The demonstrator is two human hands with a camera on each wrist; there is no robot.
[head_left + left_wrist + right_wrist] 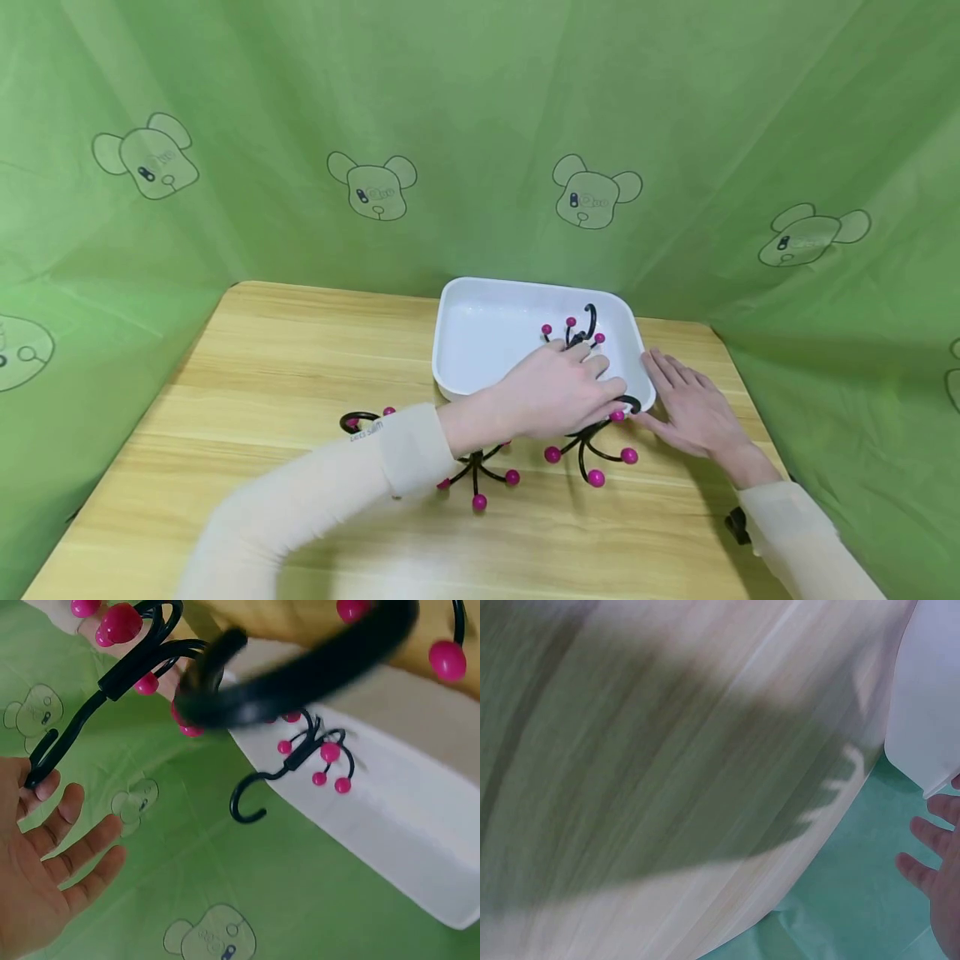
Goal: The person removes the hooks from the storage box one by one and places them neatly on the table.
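Blurred foreground hook (322, 681), shadowed tabletop (667, 780)

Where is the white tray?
In the head view, the white tray sits right of centre near the far edge of the wooden table, beside the right hand.

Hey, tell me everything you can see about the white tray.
The white tray is a shallow rectangle with rounded corners and a raised rim, glossy and plastic-looking. It sits upright near the far edge of the wooden table. A black hook with pink balls shows in its right part. The right hand is at its right side, fingertips apparently touching; the left hand hides part of its near rim.
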